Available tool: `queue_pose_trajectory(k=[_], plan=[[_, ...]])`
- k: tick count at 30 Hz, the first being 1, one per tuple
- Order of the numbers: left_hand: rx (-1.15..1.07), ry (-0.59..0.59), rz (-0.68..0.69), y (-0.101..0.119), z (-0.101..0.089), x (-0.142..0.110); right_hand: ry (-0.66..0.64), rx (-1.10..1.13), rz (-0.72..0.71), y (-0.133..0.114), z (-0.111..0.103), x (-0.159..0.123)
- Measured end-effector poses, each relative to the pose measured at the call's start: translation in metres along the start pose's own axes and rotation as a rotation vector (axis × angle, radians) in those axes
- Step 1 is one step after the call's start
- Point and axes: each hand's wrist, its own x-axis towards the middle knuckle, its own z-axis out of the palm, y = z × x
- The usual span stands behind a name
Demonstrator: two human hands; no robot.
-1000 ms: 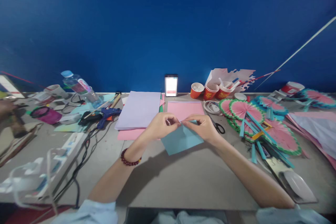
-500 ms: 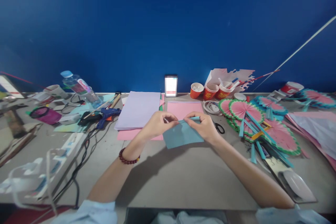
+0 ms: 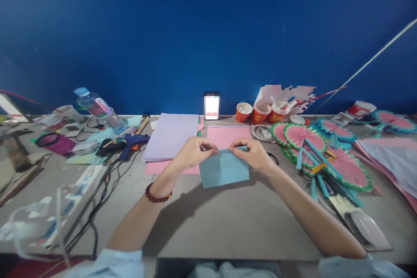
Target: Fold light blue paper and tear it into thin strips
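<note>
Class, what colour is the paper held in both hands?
Blue-green; the head view shows the paper best.

Light-blue sleeves [image 3: 119,263], dark-red bead bracelet [image 3: 157,195]

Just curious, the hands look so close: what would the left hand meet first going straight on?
Beyond the blue paper it pinches, the left hand would probably meet the right hand, just across a gap; depth is unclear.

Your left hand [image 3: 197,152] and right hand [image 3: 256,155] covered parts of the top edge of the blue sheet [image 3: 224,170]. Phone [image 3: 212,107] display pixelated, unreadable to you. White plugs [image 3: 22,228] blurred, far left. Frame bottom cut your sleeves [image 3: 120,264].
</note>
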Motion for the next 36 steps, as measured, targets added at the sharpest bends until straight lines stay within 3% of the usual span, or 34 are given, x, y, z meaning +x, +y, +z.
queue_pose_trajectory(k=[8, 15, 31, 36], plan=[[0.025, -0.043, 0.023, -0.001, 0.012, 0.001, -0.094, -0.167, -0.114, -0.008, -0.007, -0.002], [0.007, -0.062, 0.059, -0.007, 0.025, 0.002, -0.142, -0.200, -0.115, -0.008, -0.004, -0.005], [-0.054, -0.087, 0.006, -0.007, 0.006, 0.003, -0.122, -0.208, -0.054, 0.001, -0.011, 0.002], [0.016, -0.055, 0.053, -0.005, 0.009, 0.003, -0.091, -0.301, -0.138, 0.001, -0.011, 0.000]])
